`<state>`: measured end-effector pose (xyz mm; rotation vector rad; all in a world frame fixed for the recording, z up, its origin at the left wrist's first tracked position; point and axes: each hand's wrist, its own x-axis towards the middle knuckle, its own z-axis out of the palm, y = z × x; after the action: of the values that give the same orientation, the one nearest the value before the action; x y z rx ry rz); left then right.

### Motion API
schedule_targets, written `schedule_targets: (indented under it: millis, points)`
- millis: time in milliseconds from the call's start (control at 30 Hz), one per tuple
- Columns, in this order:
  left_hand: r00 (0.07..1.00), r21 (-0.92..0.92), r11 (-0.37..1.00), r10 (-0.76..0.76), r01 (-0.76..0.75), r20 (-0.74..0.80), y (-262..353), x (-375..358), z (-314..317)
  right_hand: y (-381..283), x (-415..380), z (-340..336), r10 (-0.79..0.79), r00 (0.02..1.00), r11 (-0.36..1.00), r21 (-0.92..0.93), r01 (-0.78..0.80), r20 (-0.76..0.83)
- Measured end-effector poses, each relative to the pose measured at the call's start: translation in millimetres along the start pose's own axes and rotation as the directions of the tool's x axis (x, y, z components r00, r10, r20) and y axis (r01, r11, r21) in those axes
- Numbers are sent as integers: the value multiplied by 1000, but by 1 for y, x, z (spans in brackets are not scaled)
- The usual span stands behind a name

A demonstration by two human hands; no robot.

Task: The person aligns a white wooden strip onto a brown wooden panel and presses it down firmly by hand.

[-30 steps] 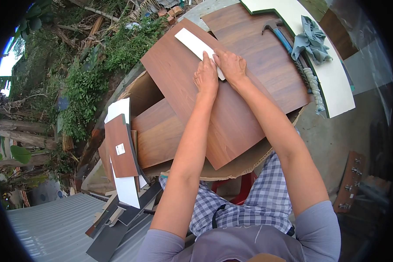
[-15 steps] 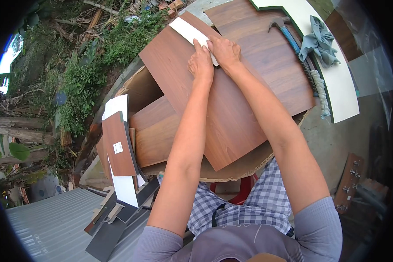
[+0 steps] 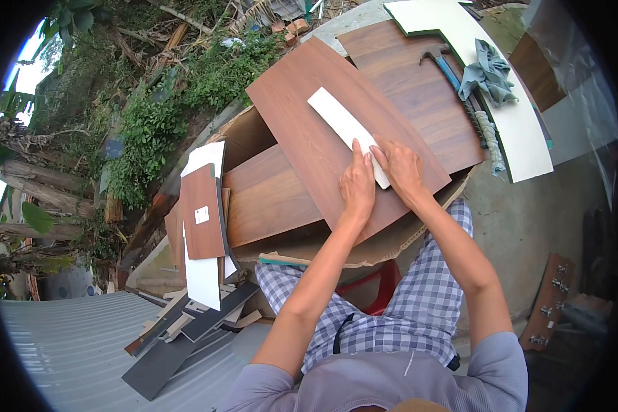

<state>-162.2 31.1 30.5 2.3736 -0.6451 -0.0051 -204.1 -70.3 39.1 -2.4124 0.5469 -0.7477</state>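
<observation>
A narrow white strip point(image 3: 336, 121) lies along a brown wood-grain board point(image 3: 299, 93). At the strip's near end, my left hand point(image 3: 358, 187) grips its left side, fingertips resting on the white surface. Opposite it, my right hand point(image 3: 402, 172) holds the right side of the same end, its thumb close to the left fingers. The strip's underside is hidden. Beneath the board lie more wood-grain panels point(image 3: 275, 196) on torn cardboard point(image 3: 374, 255).
At the right lie a blue-handled hammer point(image 3: 449, 73), a crumpled grey-blue cloth point(image 3: 489, 77) and a white-edged panel point(image 3: 529, 147). Stacked boards point(image 3: 202, 189) stand at the left, above dark offcuts point(image 3: 159, 360). A brown piece with metal fittings point(image 3: 546, 305) is at the lower right.
Both hands have come back toward my body with the white strip, from the board's far end to its nearer half. My elbows are more bent. The view has shifted slightly.
</observation>
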Motion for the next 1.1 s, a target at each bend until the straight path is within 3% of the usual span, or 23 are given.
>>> schedule_targets:
  millis: [200,267,333,567,1100]
  points:
    - [999,6,999,43,-43,22,5,-61,4,-6,-60,-32,115,978,988,-120,-95,173]
    - [999,5,1000,27,-27,47,2,-59,1,-2,-63,-22,74,991,990,-129,-59,114]
    - [993,3,993,119,-119,5,-3,-51,2,-2,-61,-12,28,998,990,-136,-21,51]
    - [995,88,995,28,-36,95,-4,-26,-1,-5,-35,0,60,995,989,-142,-49,76]
    - [1000,134,991,3,-5,16,-36,75,2,-4,57,69,67,997,977,-204,-56,43]
